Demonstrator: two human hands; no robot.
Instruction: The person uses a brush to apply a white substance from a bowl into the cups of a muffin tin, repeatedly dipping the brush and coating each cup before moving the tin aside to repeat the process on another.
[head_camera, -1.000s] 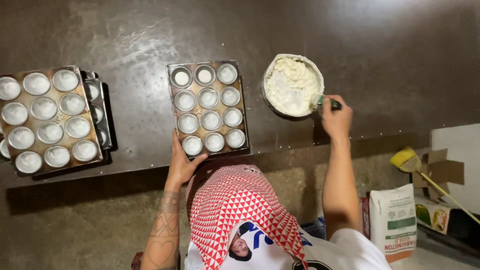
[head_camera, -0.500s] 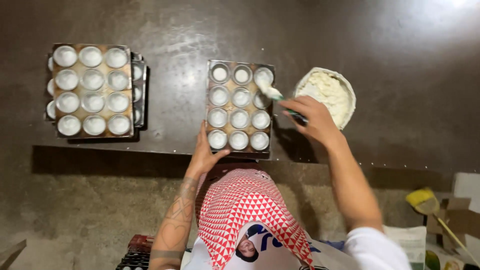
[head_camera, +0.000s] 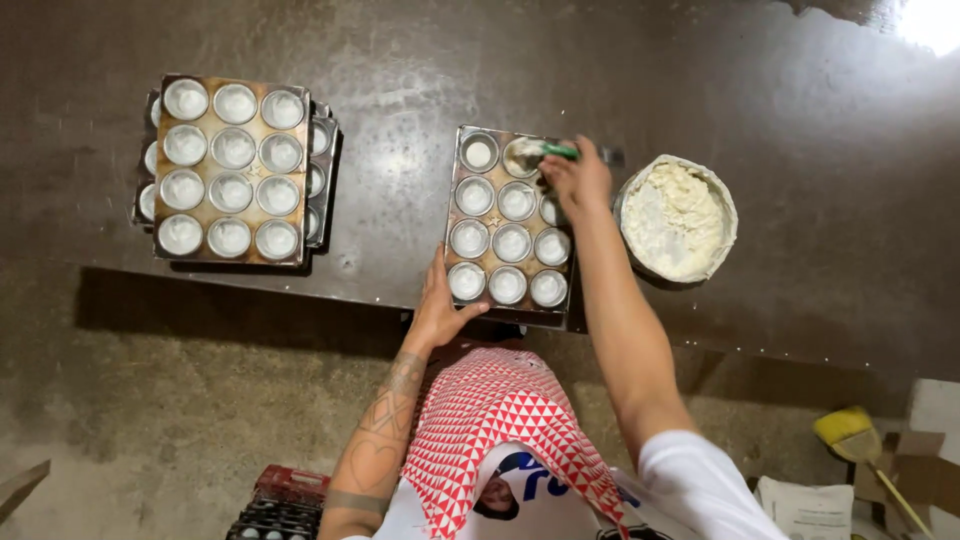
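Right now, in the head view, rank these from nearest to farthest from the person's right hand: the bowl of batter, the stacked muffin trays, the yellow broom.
From the right hand:
1. Bowl of batter, just beside it on the table.
2. Stacked muffin trays, far across the table.
3. Yellow broom, on the floor, lower corner.

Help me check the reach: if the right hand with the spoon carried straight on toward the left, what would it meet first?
The right hand points its spoon left across the muffin tray. It would likely meet the top-left cup first, though height is unclear.
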